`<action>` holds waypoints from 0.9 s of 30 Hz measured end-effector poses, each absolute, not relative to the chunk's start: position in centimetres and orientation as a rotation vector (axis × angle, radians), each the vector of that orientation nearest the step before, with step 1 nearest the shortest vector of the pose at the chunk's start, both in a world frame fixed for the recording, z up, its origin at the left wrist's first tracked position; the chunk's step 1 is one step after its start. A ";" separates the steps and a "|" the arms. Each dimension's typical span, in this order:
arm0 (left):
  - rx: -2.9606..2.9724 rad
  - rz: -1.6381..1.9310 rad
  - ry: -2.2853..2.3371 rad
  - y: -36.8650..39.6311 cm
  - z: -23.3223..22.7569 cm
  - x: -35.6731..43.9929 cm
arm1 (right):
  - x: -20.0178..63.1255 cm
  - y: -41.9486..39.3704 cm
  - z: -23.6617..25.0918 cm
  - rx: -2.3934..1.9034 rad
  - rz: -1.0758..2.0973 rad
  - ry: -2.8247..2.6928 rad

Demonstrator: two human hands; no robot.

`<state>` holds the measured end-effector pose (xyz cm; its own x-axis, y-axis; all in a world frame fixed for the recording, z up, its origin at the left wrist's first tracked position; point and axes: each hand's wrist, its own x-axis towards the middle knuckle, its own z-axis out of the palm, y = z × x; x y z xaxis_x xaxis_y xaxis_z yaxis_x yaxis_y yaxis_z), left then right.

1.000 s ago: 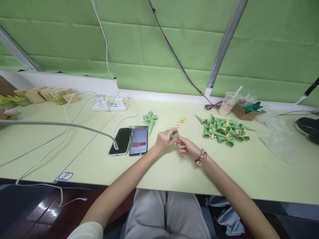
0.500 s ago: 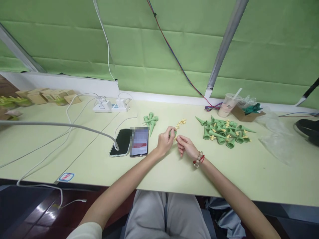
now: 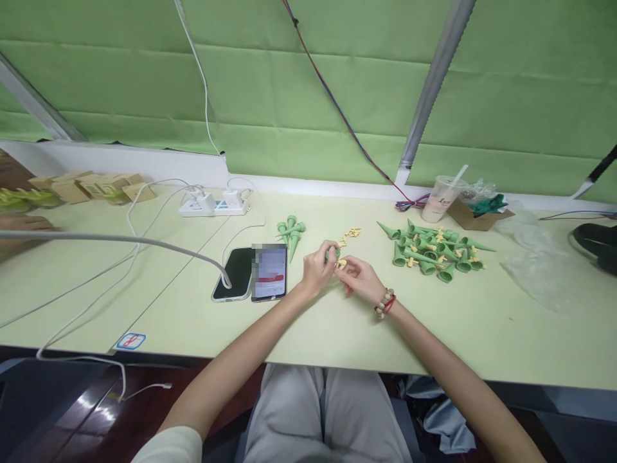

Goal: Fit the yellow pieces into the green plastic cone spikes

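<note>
My left hand (image 3: pixel 318 269) is closed around a green cone-shaped piece (image 3: pixel 332 254), mostly hidden by the fingers. A small yellow piece (image 3: pixel 341 263) is pinched in the fingertips of my right hand (image 3: pixel 359 280), right against the green one; whether the two are joined I cannot tell. Just beyond my hands lie several loose yellow pieces (image 3: pixel 354 233). Several green cones (image 3: pixel 292 230) rest together behind my left hand. To the right is a larger pile of green cones (image 3: pixel 429 254), with yellow pieces on or among them.
Two phones, one dark (image 3: pixel 236 273) and one lit (image 3: pixel 270 273), lie left of my hands. Cables cross from a power strip (image 3: pixel 214 206). A drink cup (image 3: pixel 441 199), a cardboard box (image 3: pixel 475 218) and plastic bags (image 3: pixel 535 276) stand right. Another person's hand (image 3: pixel 24 233) shows far left.
My right fingers have shifted slightly left toward the green cone, and the yellow piece shows more clearly. Another person's hand has come into view at the far left.
</note>
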<state>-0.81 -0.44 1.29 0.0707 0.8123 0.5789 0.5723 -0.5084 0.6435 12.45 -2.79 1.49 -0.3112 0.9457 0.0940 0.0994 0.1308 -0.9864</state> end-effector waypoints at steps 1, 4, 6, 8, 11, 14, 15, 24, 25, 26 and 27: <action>2.093 1.392 1.400 -0.5 1.3 -0.8 | 12.4 -2.8 1.5 -1.060 1.247 -1.560; 2.088 1.339 1.377 -0.6 1.4 -0.6 | 12.2 -2.8 1.5 -1.115 1.273 -1.446; 2.094 1.321 1.350 -0.7 1.4 -0.5 | 12.2 -2.8 1.6 -1.145 1.335 -1.369; 2.093 1.316 1.336 -0.7 1.3 -0.4 | 12.2 -2.8 1.7 -1.159 1.375 -1.321; 2.061 1.314 1.349 -0.8 1.3 -0.2 | 12.4 -2.7 1.8 -1.168 1.385 -1.302; 1.978 1.346 1.360 -0.8 1.3 0.1 | 12.8 -2.5 1.9 -1.157 1.401 -1.375; 1.934 1.363 1.355 -0.8 1.3 0.1 | 12.9 -2.5 2.0 -1.140 1.408 -1.410; 2.129 1.347 1.417 -0.3 1.0 -0.3 | 13.3 -2.6 2.0 -1.071 1.319 -1.476; 2.177 1.332 1.436 -0.1 0.9 -0.4 | 13.3 -2.6 1.9 -1.063 1.326 -1.481; 2.217 1.315 1.450 0.0 0.9 -0.6 | 13.3 -2.5 1.8 -1.061 1.335 -1.488; 2.245 1.298 1.458 0.0 1.0 -0.7 | 13.3 -2.5 1.8 -1.065 1.340 -1.500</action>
<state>-0.72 0.03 0.99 0.1449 0.8068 0.5728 0.6623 -0.5092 0.5496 13.32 -2.45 1.76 -0.2872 0.9567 0.0480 0.0593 0.0678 -0.9959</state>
